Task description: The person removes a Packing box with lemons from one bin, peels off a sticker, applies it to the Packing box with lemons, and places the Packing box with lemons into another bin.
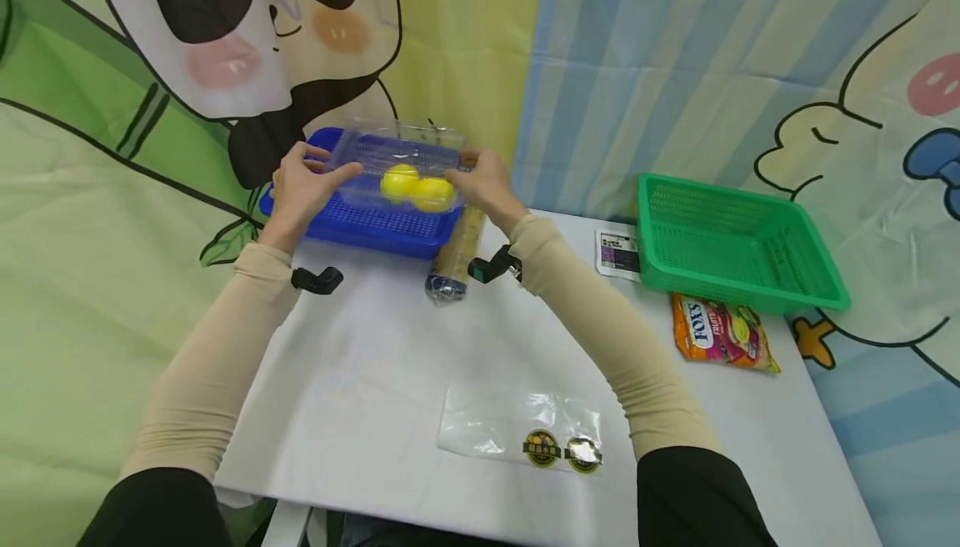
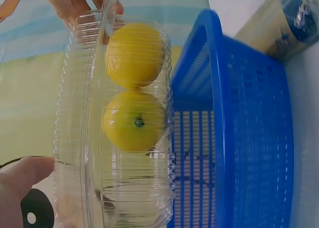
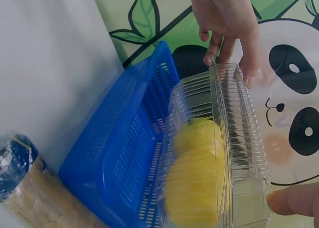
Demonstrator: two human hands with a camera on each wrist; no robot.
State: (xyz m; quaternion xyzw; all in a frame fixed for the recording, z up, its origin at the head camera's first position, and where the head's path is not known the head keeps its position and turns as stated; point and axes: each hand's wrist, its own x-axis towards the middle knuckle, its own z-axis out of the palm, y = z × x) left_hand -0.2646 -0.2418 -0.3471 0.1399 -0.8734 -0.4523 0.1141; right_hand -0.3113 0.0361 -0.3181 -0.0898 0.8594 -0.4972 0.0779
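A clear plastic clamshell box (image 1: 378, 170) with two yellow citrus fruits (image 2: 133, 120) inside is held up over a blue basket (image 1: 360, 230). My left hand (image 1: 306, 188) grips the box's left end, thumb on the near side and fingers behind. At the other end my right hand (image 1: 486, 188) holds it the same way. From the right wrist view, the box (image 3: 244, 138) looks tilted and its lid lies against the rim. Inside it the fruits (image 3: 194, 188) sit together toward the right hand's end.
A long wrapped pack (image 1: 459, 251) lies beside the blue basket. On the right stand a green basket (image 1: 750, 297) and, by it, an orange candy bag (image 1: 722, 334) and a small white packet (image 1: 618, 255). A clear plastic bag (image 1: 487, 426) lies near the table's front. Printed curtains hang behind.
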